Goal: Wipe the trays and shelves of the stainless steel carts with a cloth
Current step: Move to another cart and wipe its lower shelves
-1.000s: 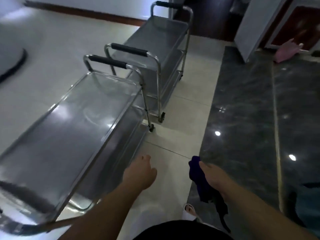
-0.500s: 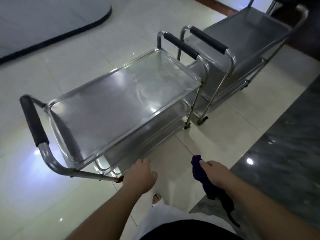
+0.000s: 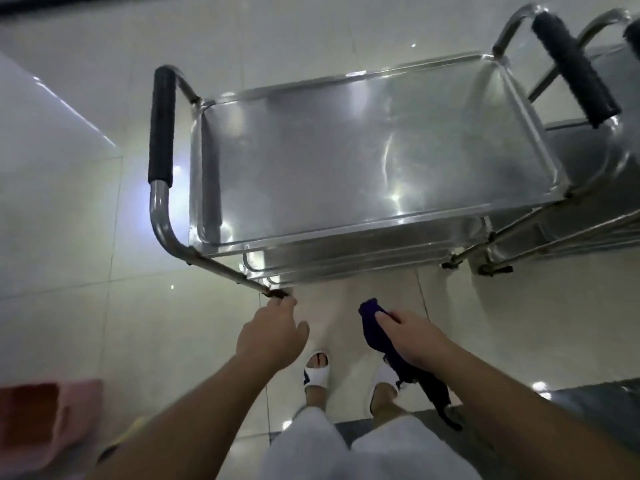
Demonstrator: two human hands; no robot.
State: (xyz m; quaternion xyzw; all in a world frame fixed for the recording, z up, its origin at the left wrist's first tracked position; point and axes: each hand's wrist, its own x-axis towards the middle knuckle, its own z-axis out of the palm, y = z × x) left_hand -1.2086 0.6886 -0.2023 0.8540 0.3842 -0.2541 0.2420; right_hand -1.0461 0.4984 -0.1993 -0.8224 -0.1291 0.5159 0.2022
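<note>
Cloth (image 3: 375, 325) bunched in right hand (image 3: 412, 337) fingers; left hand (image 3: 273, 336) loose, near bare cart tray (image 3: 363, 161).

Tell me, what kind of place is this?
Probably a restaurant or hotel service area: shiny stainless steel carts stand on a polished tile floor, and the right hand holds a dark cleaning cloth.

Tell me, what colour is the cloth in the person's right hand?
Dark blue, nearly navy: the crumpled cloth gripped in the right hand, seen in the head view.
</note>
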